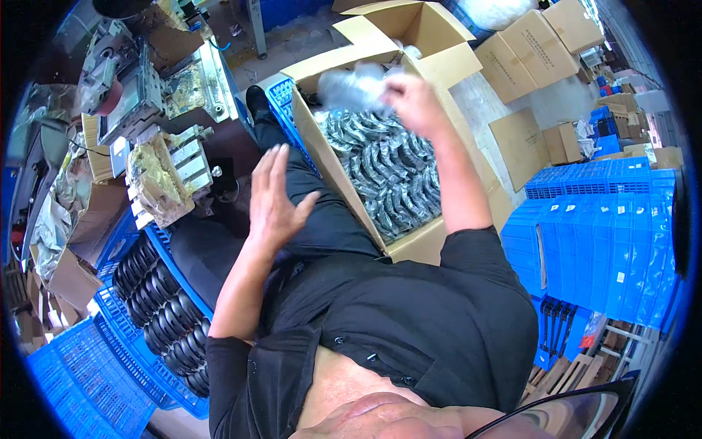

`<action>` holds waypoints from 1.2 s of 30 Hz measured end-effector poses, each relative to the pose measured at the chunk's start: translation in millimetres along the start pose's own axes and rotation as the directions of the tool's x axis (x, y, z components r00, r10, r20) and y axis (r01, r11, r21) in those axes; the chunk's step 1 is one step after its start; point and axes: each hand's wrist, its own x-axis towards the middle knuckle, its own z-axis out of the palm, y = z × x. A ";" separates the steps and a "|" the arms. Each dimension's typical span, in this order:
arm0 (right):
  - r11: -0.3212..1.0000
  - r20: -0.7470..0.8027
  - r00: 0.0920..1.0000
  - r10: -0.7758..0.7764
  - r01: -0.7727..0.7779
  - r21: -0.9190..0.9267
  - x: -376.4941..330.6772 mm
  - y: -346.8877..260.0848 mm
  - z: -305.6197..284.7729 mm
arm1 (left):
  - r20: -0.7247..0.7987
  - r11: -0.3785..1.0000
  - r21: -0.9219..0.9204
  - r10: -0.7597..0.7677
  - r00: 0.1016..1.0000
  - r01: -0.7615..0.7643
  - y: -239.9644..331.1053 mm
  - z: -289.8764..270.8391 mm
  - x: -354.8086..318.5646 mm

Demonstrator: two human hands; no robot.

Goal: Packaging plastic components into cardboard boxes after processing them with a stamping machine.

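My right hand (415,106) is over the far part of an open cardboard box (338,170), its fingers closed on a crumpled clear plastic bag (349,86). The bag is smeared by motion, and I cannot tell whether anything is inside it. Rows of dark curved parts (387,172), each in clear plastic wrap, fill the box below. Left of the box, my left hand (274,197) hovers above my leg with its fingers stretched out, holding nothing.
A blue crate (102,293) with rows of black curved parts stands on my left, below a machine table (172,175). Another open carton (431,33) adjoins the box's far end. Stacked blue crates (592,234) rise on the right; more cartons (526,55) stand at the far right.
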 end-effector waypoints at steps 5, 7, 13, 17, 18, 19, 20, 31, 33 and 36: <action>0.913 0.353 0.869 -0.347 0.226 0.340 -57.9 -48.9 36.1 | 0.059 0.940 -0.340 0.052 0.997 -0.029 22.7 54.8 53.8; 0.784 0.475 0.840 -0.264 -0.100 0.613 -71.1 -49.0 49.8 | 0.394 0.781 -0.590 0.058 0.917 0.205 6.4 80.9 53.9; 0.668 0.505 0.863 -0.008 -0.371 0.645 -18.5 25.6 56.1 | 0.461 0.858 -0.453 -0.007 0.887 0.243 -6.0 97.3 10.3; 0.889 -0.147 0.894 0.423 -0.441 -0.125 66.4 175.9 56.7 | 0.431 0.927 -0.332 -0.017 0.902 0.176 -26.7 106.6 -24.8; 0.829 -0.189 0.899 0.396 -0.438 -0.347 78.9 199.1 57.1 | 0.403 0.922 -0.336 -0.042 0.914 0.190 -29.9 107.4 -29.2; 0.749 -0.142 0.849 0.509 -0.518 -0.414 91.4 216.6 59.9 | 0.375 0.917 -0.342 -0.065 0.925 0.204 -32.4 108.0 -30.5; 0.721 -0.100 0.820 0.564 -0.548 -0.424 98.0 246.9 52.5 | 0.431 0.916 -0.309 -0.105 0.896 0.256 -31.2 110.8 -24.5; 0.720 0.116 0.715 0.690 -0.694 -0.004 130.9 272.7 113.1 | 0.471 0.881 -0.290 -0.209 0.857 0.374 -41.3 114.5 -18.8; 0.707 0.064 0.710 0.701 -0.704 0.070 126.7 283.0 111.1 | 0.468 0.879 -0.309 -0.191 0.863 0.363 -41.1 115.2 -15.5; 0.644 0.101 0.663 0.742 -0.746 0.171 125.2 270.1 115.2 | 0.451 0.870 -0.311 -0.220 0.865 0.383 -43.4 113.2 -20.5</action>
